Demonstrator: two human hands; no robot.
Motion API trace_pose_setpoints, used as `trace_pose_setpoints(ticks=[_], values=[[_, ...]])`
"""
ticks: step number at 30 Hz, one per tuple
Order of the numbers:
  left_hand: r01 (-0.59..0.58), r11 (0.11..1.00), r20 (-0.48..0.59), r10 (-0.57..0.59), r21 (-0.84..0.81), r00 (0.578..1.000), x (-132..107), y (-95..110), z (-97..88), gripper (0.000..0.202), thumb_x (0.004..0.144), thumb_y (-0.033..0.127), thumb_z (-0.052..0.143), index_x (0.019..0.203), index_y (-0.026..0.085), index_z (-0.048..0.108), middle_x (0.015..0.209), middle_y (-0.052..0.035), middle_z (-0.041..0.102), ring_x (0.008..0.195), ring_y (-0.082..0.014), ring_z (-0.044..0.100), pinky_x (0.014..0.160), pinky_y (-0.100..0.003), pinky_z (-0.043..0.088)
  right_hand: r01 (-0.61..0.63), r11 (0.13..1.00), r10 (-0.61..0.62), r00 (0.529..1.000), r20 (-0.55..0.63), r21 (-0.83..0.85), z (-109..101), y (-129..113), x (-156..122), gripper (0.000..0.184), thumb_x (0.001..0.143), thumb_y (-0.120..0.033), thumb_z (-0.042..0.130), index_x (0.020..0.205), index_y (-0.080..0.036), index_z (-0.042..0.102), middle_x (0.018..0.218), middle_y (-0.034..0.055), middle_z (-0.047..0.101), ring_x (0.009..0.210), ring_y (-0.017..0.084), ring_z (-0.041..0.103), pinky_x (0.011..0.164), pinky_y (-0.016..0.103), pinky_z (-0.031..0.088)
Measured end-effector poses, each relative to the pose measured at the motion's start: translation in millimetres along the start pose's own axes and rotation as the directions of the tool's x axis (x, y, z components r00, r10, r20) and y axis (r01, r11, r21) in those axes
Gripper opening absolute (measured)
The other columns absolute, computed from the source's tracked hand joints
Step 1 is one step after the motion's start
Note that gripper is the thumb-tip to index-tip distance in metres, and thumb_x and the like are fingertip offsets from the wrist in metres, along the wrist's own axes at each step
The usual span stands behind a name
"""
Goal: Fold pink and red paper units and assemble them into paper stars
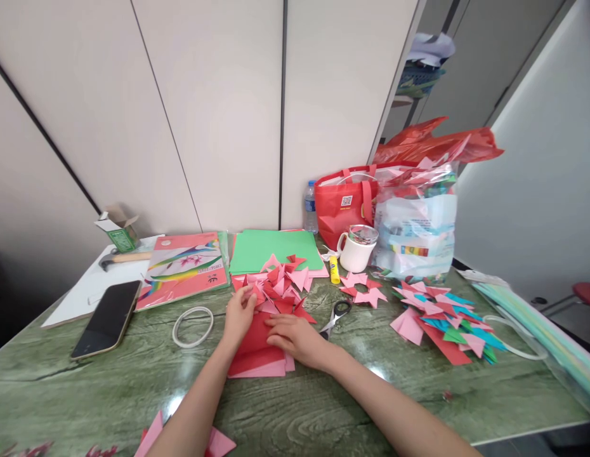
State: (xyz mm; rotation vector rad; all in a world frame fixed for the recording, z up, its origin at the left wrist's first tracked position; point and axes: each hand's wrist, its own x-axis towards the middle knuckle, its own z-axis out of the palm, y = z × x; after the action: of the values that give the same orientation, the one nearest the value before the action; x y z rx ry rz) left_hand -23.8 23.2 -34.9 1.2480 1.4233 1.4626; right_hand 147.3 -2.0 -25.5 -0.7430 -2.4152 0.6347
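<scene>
My left hand (238,312) rests on the upper left part of a red paper sheet (250,346), its fingertips reaching a pile of folded red and pink paper pieces (280,287). My right hand (295,336) lies flat on the right side of the same red sheet, fingers stretched toward the left. A few pink sheets (271,370) peek out under the red one. Both hands press on the paper and grip nothing.
Scissors (337,315), a yellow glue stick (334,270), a white mug (356,251), green paper (276,249), a phone (107,317), a white ring (193,326), a coloured-paper pack (185,266), a hammer (124,258), bags (413,222), more folded pieces (442,320) on the green marble table (109,393).
</scene>
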Motion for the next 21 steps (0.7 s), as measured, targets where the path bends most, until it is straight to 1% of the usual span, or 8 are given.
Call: trace_pose_setpoints(ticks=[3, 5, 8, 9, 12, 14, 18, 21], values=[[0.013, 1.0, 0.01, -0.013, 0.003, 1.0, 1, -1, -0.8, 0.032, 0.072, 0.03, 0.058, 0.099, 0.014, 0.056, 0.067, -0.0014, 0.062, 0.06, -0.0181, 0.065, 0.059, -0.034, 0.055, -0.025, 0.998, 0.028, 0.999, -0.044, 0.065, 0, 3, 0, 0.026, 0.09, -0.027, 0.045, 0.093, -0.016, 0.068, 0.108, 0.0097, 0.067, 0.11, 0.019, 0.057, 0.095, 0.032, 0.043], [0.012, 1.0, 0.016, -0.012, 0.018, 1.0, 1, 0, -1.3, 0.033, 0.072, 0.03, 0.058, 0.101, 0.014, 0.056, 0.065, -0.0006, 0.062, 0.06, -0.0182, 0.065, 0.058, -0.034, 0.055, -0.028, 0.996, 0.032, 0.998, -0.046, 0.086, 0, 3, -2, 0.025, 0.09, -0.027, 0.045, 0.093, -0.017, 0.068, 0.109, 0.0092, 0.067, 0.111, 0.019, 0.056, 0.096, 0.033, 0.043], [-0.007, 0.999, 0.029, 0.006, 0.051, 1.0, 0, 2, -1.9, 0.032, 0.07, 0.028, 0.06, 0.099, 0.015, 0.058, 0.067, -0.0021, 0.064, 0.064, -0.0193, 0.065, 0.063, -0.034, 0.054, -0.026, 0.995, 0.028, 0.999, -0.022, 0.099, -3, 4, -6, 0.021, 0.084, -0.032, 0.054, 0.092, -0.017, 0.068, 0.114, 0.0103, 0.064, 0.114, 0.02, 0.053, 0.097, 0.034, 0.04], [-0.015, 0.998, 0.035, 0.013, 0.063, 0.999, 0, 2, -1.9, 0.032, 0.069, 0.028, 0.061, 0.097, 0.014, 0.059, 0.067, -0.0025, 0.065, 0.065, -0.0198, 0.065, 0.065, -0.034, 0.053, -0.018, 0.995, 0.018, 1.0, 0.0, 0.1, -5, 4, -7, 0.024, 0.08, -0.036, 0.06, 0.093, -0.017, 0.068, 0.117, 0.0111, 0.062, 0.116, 0.02, 0.051, 0.098, 0.034, 0.039], [-0.032, 0.995, 0.055, 0.027, 0.09, 0.998, 1, 2, -1.5, 0.031, 0.067, 0.028, 0.063, 0.094, 0.014, 0.061, 0.068, -0.0038, 0.067, 0.068, -0.0208, 0.066, 0.066, -0.034, 0.052, 0.031, 0.996, -0.038, 0.995, 0.094, 0.083, -10, 6, -9, 0.048, 0.063, -0.043, 0.073, 0.102, -0.018, 0.065, 0.126, 0.0124, 0.054, 0.121, 0.024, 0.045, 0.102, 0.037, 0.035], [-0.04, 0.993, 0.062, 0.034, 0.107, 0.998, 1, 0, -1.1, 0.032, 0.066, 0.028, 0.064, 0.095, 0.014, 0.061, 0.069, -0.0045, 0.068, 0.068, -0.0209, 0.066, 0.065, -0.034, 0.052, 0.051, 0.997, -0.059, 0.989, 0.139, 0.059, -12, 6, -10, 0.056, 0.059, -0.044, 0.076, 0.108, -0.018, 0.062, 0.129, 0.0121, 0.051, 0.123, 0.025, 0.042, 0.103, 0.039, 0.033], [-0.061, 0.987, 0.062, 0.052, 0.151, 0.997, 2, -4, -1.2, 0.033, 0.065, 0.027, 0.064, 0.095, 0.014, 0.062, 0.078, -0.0075, 0.069, 0.072, -0.0214, 0.065, 0.067, -0.034, 0.051, 0.031, 0.999, -0.033, 0.988, 0.154, 0.019, -14, 2, -11, 0.047, 0.065, -0.04, 0.073, 0.105, -0.019, 0.063, 0.13, 0.0122, 0.05, 0.124, 0.025, 0.041, 0.104, 0.04, 0.03], [-0.075, 0.98, 0.08, 0.061, 0.183, 0.995, 3, -4, -1.5, 0.034, 0.067, 0.027, 0.062, 0.097, 0.013, 0.061, 0.083, -0.0094, 0.069, 0.075, -0.0219, 0.065, 0.069, -0.035, 0.051, 0.031, 0.999, -0.035, 0.989, 0.141, 0.031, -14, -1, -12, 0.034, 0.074, -0.037, 0.066, 0.102, -0.019, 0.064, 0.126, 0.0115, 0.054, 0.124, 0.023, 0.043, 0.103, 0.038, 0.032]])
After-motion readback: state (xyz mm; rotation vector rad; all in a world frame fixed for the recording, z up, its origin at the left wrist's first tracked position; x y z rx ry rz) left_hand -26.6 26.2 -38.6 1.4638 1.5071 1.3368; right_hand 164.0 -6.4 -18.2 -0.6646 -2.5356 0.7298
